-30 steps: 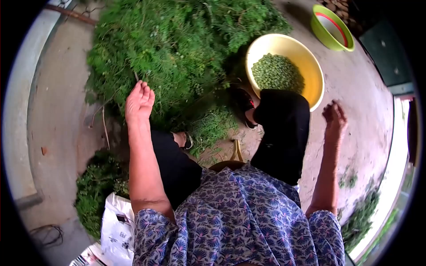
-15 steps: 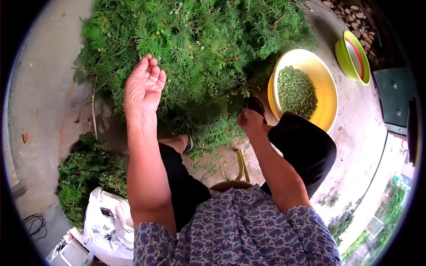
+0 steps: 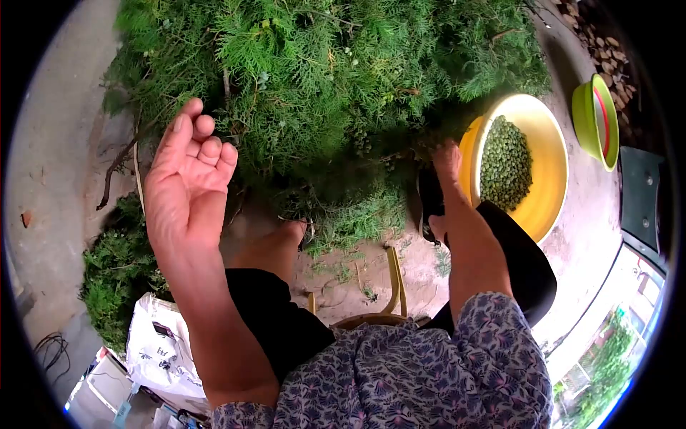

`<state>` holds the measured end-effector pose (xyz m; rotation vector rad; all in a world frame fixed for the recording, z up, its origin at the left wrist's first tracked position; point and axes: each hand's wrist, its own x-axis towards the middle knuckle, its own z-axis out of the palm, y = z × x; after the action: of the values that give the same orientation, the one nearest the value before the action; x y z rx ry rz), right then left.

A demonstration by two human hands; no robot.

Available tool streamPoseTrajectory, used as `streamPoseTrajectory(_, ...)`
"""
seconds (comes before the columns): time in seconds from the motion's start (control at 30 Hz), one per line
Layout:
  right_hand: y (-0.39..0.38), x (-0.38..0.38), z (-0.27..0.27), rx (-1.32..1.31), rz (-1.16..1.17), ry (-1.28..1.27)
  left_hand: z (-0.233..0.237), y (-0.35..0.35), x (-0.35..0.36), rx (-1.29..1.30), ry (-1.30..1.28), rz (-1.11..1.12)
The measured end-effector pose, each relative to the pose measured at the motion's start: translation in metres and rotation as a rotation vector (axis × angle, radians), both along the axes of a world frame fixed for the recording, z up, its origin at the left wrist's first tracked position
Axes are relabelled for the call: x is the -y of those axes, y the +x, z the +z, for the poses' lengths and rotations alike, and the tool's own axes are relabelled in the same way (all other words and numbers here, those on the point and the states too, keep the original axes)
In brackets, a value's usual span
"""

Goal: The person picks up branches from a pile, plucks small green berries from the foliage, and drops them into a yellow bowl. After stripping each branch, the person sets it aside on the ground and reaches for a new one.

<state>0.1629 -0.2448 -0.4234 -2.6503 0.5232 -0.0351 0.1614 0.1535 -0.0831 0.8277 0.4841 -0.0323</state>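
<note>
My left hand [image 3: 189, 175] is raised, palm up, with fingers loosely bent and apart; nothing lies in it. It is over the left edge of a big heap of green, scaly-leaved branches [image 3: 286, 79]. My right hand [image 3: 447, 163] is closed round the end of a leafy branch [image 3: 400, 139], partly blurred, at the heap's lower right. Just right of that hand, a yellow basin [image 3: 547, 193] holds a mass of small green berries [image 3: 506, 163].
A smaller green basin [image 3: 586, 121] stands at the upper right by stacked cut wood [image 3: 611, 61]. Another leafy pile [image 3: 118, 275] and a white sack [image 3: 153, 350] are at lower left. Yellow stool legs [image 3: 395, 279] show between my knees. Loose sprigs lie beneath the branches.
My left hand has moved left and down and looks larger. My right hand has shifted right and up, nearer the yellow basin, and the branch has moved with it. The view has shifted slightly.
</note>
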Motion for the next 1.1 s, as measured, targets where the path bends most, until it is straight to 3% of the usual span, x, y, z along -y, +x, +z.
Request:
streamPoseTrajectory(0.03, 0.004, -0.001, 0.010, -0.135, 0.131, 0.056, 0.000, -0.001, 0.001, -0.009, 0.005, -0.003)
streamPoseTrajectory(0.1, 0.005, -0.005, 0.020, -0.179, 0.137, 0.065, -0.001, 0.000, 0.002, -0.019, 0.005, 0.011)
streamPoseTrajectory(0.17, 0.010, -0.002, 0.034, -0.473, 0.311, 0.161, 0.000, 0.001, 0.004, -0.023, 0.005, 0.020)
streamPoseTrajectory(0.2, 0.011, -0.003, 0.043, -0.603, 0.193, 0.221, 0.000, 0.002, 0.005, -0.014, -0.017, 0.010)
streamPoseTrajectory(0.23, 0.013, -0.008, 0.067, -0.593, 0.197, 0.217, 0.000, 0.003, 0.007, -0.001, -0.039, 0.000)
streamPoseTrajectory(0.3, 0.019, -0.013, 0.120, -0.613, 0.210, 0.446, 0.001, 0.005, 0.016, -0.006, -0.053, 0.023)
streamPoseTrajectory(0.43, 0.034, -0.011, 0.202, -0.584, 0.395, 0.351, -0.006, 0.001, 0.036, 0.010, -0.088, -0.037)
streamPoseTrajectory(0.5, 0.029, -0.017, 0.249, -0.489, 0.346, 0.365, -0.005, -0.003, 0.052, -0.003, -0.040, -0.077)
streamPoseTrajectory(0.63, 0.011, -0.043, 0.312, -0.341, 0.229, 0.629, 0.000, -0.010, 0.092, -0.121, 0.059, -0.273)
streamPoseTrajectory(0.7, 0.001, -0.064, 0.334, -0.306, 0.155, 0.887, -0.015, -0.011, 0.109, -0.168, 0.042, -0.331)
streamPoseTrajectory(0.77, -0.011, -0.083, 0.345, -0.271, 0.126, 1.181, -0.022, -0.008, 0.117, -0.130, -0.066, -0.285)
streamPoseTrajectory(0.83, -0.024, -0.100, 0.346, -0.303, 0.140, 1.261, -0.016, 0.000, 0.113, -0.031, -0.056, -0.288)
streamPoseTrajectory(0.93, -0.040, -0.117, 0.343, -0.466, 0.167, 1.380, -0.002, 0.015, 0.106, 0.095, -0.165, -0.046)
streamPoseTrajectory(1.1, -0.051, -0.135, 0.333, -0.663, 0.246, 1.478, 0.002, 0.019, 0.101, 0.182, -0.107, 0.013)
